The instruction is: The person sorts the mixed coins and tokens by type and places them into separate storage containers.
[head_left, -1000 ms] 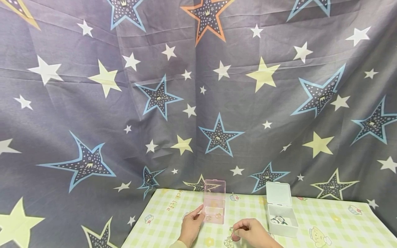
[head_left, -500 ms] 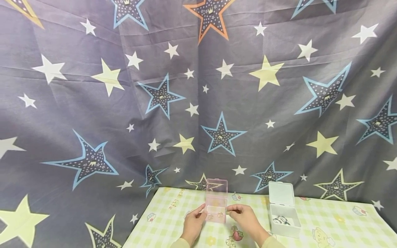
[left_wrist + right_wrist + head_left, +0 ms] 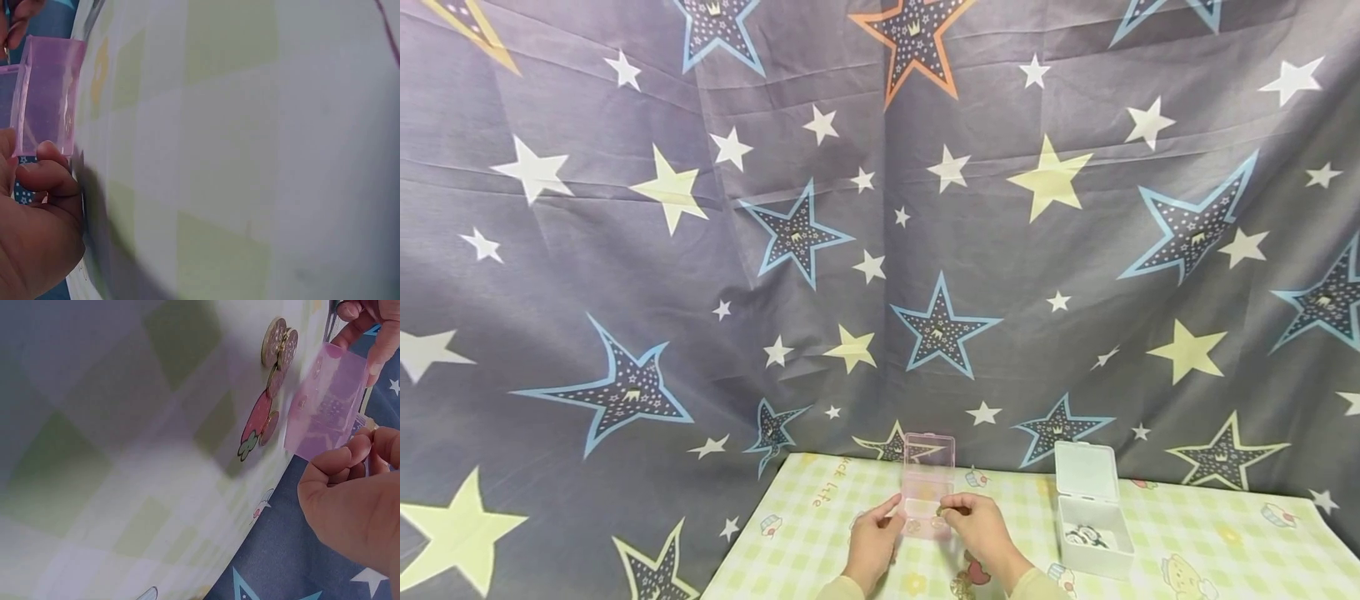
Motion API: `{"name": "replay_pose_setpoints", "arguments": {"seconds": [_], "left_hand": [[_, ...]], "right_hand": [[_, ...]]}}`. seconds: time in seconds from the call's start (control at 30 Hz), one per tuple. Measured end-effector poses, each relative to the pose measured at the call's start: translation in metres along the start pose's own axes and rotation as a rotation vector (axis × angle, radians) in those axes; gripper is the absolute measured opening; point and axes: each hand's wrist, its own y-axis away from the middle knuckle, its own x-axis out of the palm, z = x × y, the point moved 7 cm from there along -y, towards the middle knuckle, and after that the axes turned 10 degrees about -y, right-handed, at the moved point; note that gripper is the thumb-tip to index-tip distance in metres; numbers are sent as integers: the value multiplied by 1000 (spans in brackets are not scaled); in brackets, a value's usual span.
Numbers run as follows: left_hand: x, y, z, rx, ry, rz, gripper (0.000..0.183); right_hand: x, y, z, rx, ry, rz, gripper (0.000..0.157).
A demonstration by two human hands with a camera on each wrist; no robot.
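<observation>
A clear pink plastic box (image 3: 919,510) stands on the table with its lid raised. My left hand (image 3: 872,540) grips its left side, with fingertips at the wall. My right hand (image 3: 985,533) is over the box's right edge, pinching a coin whose gold edge (image 3: 371,424) shows between finger and thumb in the right wrist view. Inside the box, a round gold coin (image 3: 913,526) shows through the front wall. Several more coins (image 3: 275,342) lie on the cloth in front of the box, beside a printed strawberry.
A white lidded box (image 3: 1097,557) stands open to the right, holding small black-and-white round pieces (image 3: 1084,536). A green checked cloth (image 3: 805,533) covers the table. Behind it hangs a dark star-patterned curtain (image 3: 820,317).
My right hand has moved from the loose coins up and left to the pink box, carrying a coin. My left hand stays at the box's left side.
</observation>
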Motion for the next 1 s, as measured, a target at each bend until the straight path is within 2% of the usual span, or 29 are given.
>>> {"name": "replay_pose_setpoints", "arguments": {"seconds": [0.33,0.57,0.77,1.0], "left_hand": [[1,1,-1,2,-20,5,43],[0,1,-1,-11,-8,-4,41],[0,2,-2,-14,-7,0,42],[1,1,0,-8,-9,1,43]], "right_hand": [[0,1,-4,-5,-22,-11,25],[-1,1,-4,38,-55,-3,24],[-2,1,-3,29,-57,-8,24],[-7,2,-4,22,-65,36,28]]}}
